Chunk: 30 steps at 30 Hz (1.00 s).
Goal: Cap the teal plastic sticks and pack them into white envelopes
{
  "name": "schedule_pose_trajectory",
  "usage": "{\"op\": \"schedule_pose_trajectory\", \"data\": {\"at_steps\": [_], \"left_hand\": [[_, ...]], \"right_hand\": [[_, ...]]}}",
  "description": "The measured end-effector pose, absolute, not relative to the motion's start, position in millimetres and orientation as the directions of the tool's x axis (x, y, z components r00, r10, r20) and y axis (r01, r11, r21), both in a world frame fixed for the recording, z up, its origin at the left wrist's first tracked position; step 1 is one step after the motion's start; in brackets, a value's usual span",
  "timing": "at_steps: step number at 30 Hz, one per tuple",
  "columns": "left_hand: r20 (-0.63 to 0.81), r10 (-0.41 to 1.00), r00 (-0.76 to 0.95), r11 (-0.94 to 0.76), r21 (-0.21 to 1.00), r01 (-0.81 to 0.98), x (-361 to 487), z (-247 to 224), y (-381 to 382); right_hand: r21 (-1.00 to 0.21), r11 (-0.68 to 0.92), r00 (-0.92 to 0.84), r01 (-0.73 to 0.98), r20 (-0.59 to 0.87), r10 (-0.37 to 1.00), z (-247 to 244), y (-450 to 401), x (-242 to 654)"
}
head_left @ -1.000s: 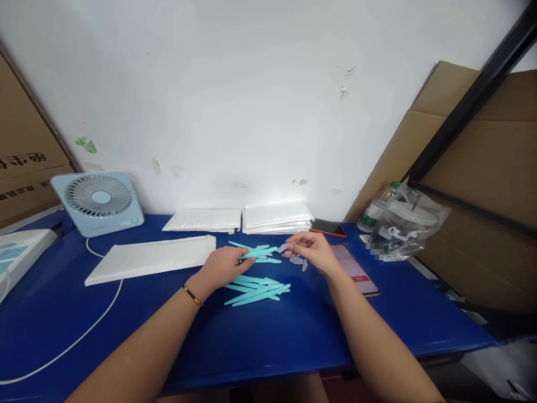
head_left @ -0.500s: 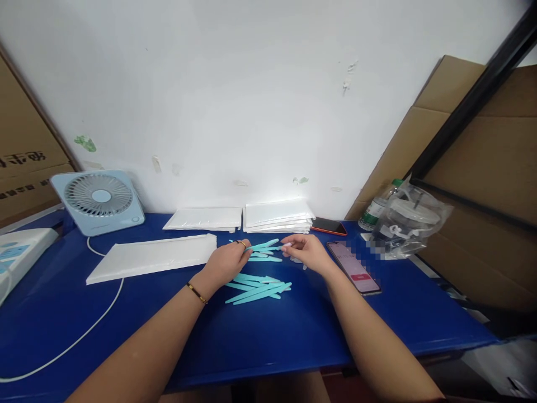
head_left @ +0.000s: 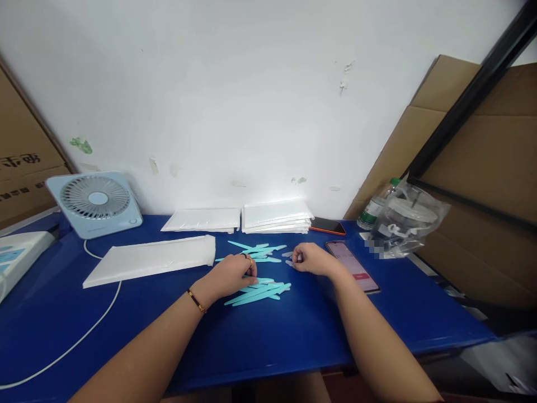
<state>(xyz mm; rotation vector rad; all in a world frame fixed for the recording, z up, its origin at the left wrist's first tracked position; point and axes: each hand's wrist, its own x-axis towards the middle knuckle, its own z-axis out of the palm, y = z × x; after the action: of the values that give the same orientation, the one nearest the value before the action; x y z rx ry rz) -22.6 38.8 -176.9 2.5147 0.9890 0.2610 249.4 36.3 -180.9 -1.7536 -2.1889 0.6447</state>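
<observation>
Slim teal eyebrow razors lie in two loose piles, a far pile [head_left: 260, 253] and a near pile [head_left: 262, 293]. My left hand [head_left: 235, 275] has its fingers closed at the upper left of the near pile, thumb and forefinger on a razor there; the hand partly covers both piles. To the right of the far pile are a few small translucent pieces [head_left: 288, 258], which look like blade covers. My right hand [head_left: 310, 259] is bent down over them with fingertips pinched together. What its fingertips hold is hidden.
White padded packets [head_left: 277, 217] lie along the wall, and another packet [head_left: 155, 257] lies left of the razors. A blue fan [head_left: 98, 201] stands at the left with a cable. Two phones [head_left: 354, 268], a bottle [head_left: 373, 210] and a bagged cup [head_left: 409, 221] are on the right.
My left hand has moved from the far pile toward me to the near pile. My right hand has drawn back from the razor's end and lowered to the small translucent pieces.
</observation>
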Motion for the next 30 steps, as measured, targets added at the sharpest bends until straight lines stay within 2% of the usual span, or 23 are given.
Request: {"op": "schedule_pose_trajectory", "data": {"at_steps": [4, 9, 12, 15, 21, 30], "left_hand": [[0.014, 0.728, 0.685, -0.592, 0.517, 0.618, -22, -177, 42], [0.03, 0.776, 0.631, -0.495, 0.648, 0.579, -24, -174, 43], [0.029, 0.768, 0.64, -0.453, 0.73, 0.511, -27, -173, 45], [-0.018, 0.764, 0.645, -0.413, 0.754, 0.511, -29, -173, 48], [-0.023, 0.744, 0.668, -0.437, 0.74, 0.512, -29, -172, 48], [-0.009, 0.709, 0.705, -0.498, 0.702, 0.51, -24, -175, 47]], "right_hand": [[-0.561, 0.202, -0.268, 0.803, -0.037, 0.963, -178, 34, 248], [-0.656, 0.417, -0.388, 0.629, 0.2, 0.9, -168, 29, 237], [-0.594, 0.587, -0.416, 0.55, 0.414, 0.809, -163, 25, 228], [-0.505, 0.675, -0.421, 0.538, 0.534, 0.734, -161, 23, 224], [-0.469, 0.711, -0.456, 0.524, 0.55, 0.7, -165, 24, 223], [-0.528, 0.726, -0.497, 0.441, 0.53, 0.687, -175, 25, 199]]}}
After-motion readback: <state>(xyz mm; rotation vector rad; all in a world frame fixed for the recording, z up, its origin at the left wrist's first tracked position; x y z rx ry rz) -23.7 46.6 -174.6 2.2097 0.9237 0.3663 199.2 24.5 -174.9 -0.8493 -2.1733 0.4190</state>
